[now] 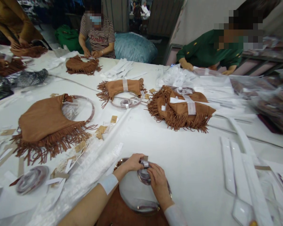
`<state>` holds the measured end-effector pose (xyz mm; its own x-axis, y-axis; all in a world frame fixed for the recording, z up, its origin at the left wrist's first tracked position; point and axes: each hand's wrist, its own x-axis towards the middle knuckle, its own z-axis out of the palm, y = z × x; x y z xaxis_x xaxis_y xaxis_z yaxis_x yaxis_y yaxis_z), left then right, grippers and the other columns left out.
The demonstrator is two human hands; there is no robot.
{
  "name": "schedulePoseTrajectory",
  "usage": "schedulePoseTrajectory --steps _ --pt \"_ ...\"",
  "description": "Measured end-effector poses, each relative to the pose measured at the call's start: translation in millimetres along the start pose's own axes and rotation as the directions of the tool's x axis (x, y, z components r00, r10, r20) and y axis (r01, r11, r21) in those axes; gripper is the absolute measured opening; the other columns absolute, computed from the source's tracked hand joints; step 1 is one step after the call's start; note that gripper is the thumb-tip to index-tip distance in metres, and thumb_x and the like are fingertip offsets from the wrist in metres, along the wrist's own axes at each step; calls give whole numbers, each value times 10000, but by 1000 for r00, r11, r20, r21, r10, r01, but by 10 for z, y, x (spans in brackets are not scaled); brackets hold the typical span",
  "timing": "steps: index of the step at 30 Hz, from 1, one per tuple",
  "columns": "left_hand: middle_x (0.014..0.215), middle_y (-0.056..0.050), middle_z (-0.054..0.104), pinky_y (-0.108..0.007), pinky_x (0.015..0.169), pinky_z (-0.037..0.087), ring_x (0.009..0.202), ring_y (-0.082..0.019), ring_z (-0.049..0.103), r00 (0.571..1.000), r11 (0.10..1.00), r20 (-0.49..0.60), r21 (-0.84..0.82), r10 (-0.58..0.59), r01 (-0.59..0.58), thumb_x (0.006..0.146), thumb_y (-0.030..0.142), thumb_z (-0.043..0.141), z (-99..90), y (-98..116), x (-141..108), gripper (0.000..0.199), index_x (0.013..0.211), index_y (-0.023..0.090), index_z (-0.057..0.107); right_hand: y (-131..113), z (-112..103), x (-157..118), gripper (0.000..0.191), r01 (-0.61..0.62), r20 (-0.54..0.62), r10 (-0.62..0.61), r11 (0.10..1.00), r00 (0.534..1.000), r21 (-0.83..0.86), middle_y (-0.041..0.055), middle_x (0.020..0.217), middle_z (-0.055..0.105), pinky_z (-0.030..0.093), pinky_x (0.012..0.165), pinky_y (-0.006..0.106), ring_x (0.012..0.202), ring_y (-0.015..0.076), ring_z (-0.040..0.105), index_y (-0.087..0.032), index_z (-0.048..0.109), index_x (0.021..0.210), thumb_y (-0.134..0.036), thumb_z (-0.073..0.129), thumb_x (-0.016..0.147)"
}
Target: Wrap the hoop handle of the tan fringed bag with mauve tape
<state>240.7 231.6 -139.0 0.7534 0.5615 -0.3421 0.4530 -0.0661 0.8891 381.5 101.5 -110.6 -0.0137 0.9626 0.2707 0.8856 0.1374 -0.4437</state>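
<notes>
A brown handbag (132, 213) lies at the near edge of the table, its plastic-wrapped handle (126, 204) forming a loop away from me. Across the far part of this loop, my left hand (135, 161) and my right hand (159, 180) are closed at a coiled strap (143, 177) wrapped in clear film. A small white strip (145, 164) shows on the coil between my fingertips. My left fingers pinch its far side, while my right fingers press against its right side. Part of the handle is hidden under both hands.
Fringed brown bags lie ahead: a large one (44, 116) at left, a taped one (124, 87) in the middle and a stack (184, 108) at right. Another coiled strap (33, 179) sits among tags at left. Plastic strips (240, 169) lie at right. Several people work around the table.
</notes>
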Motion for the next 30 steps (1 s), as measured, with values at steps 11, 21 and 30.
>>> schedulePoseTrajectory --steps 11,21,30 --pt "883 -33 682 -257 719 457 805 -184 602 993 991 -68 84 -97 103 623 116 605 73 98 31 294 909 166 648 -18 2 37 249 -42 23 44 995 999 -89 87 1187 607 491 896 440 1056 230 562 -215 632 1008 -268 391 982" --pt "986 -66 698 -308 828 475 922 -227 621 987 981 -71 119 -144 151 662 97 563 84 153 50 331 960 195 666 95 266 254 276 -267 -17 268 961 963 67 80 960 610 531 785 378 870 206 597 -210 651 979 -294 388 970" --pt "937 -41 691 -282 772 473 857 -196 619 957 964 -135 33 -256 263 662 286 685 137 143 89 312 957 187 654 237 298 184 370 -205 0 205 978 979 41 59 947 694 526 793 358 886 201 643 -227 673 980 -316 314 971"
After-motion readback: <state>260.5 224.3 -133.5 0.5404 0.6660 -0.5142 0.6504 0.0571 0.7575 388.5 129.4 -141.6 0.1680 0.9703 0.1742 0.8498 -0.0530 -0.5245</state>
